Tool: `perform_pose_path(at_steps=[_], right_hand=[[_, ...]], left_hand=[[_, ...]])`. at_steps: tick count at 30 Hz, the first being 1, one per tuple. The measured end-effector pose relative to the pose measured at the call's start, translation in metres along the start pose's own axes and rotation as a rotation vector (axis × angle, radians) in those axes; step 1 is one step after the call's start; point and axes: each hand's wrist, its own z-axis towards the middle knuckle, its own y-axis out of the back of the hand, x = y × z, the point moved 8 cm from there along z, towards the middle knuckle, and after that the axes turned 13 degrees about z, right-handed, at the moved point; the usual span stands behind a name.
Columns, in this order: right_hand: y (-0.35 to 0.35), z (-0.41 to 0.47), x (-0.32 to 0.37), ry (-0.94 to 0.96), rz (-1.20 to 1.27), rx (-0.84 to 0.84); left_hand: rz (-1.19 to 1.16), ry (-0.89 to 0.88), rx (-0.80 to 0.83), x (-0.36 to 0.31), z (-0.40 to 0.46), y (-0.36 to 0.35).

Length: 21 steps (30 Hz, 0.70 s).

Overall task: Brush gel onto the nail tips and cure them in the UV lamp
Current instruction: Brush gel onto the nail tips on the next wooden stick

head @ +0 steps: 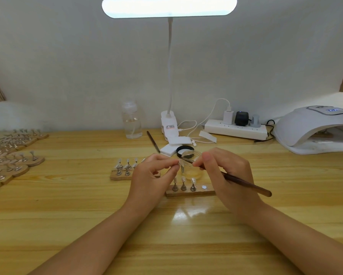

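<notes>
The left hand (150,173) pinches a nail tip (181,165) on its small stand; the right hand (229,175) grips a wooden brush (246,184), bristles touching that tip. At twelve o'clock stands the gel jar (192,165); the UV lamp (315,130) sits at two o'clock.

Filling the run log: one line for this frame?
step: brushing gel | left hand: pinches nail tip | right hand: holds brush, bristles at tip | gel jar: open, behind | UV lamp: far right
</notes>
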Motion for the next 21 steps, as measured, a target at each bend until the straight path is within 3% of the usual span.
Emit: perform_pose_path(at_steps=[16,21], right_hand=[[0.0079,-0.0017,-0.0054,-0.07,0.096,-0.087],[0.0015,-0.0002,-0.007,-0.081,0.055,-0.041]], left_hand=[[0.013,-0.006,0.009,-0.0002,0.0009,-0.0006],[0.005,-0.002,0.017,-0.0003,0.0008,-0.001]])
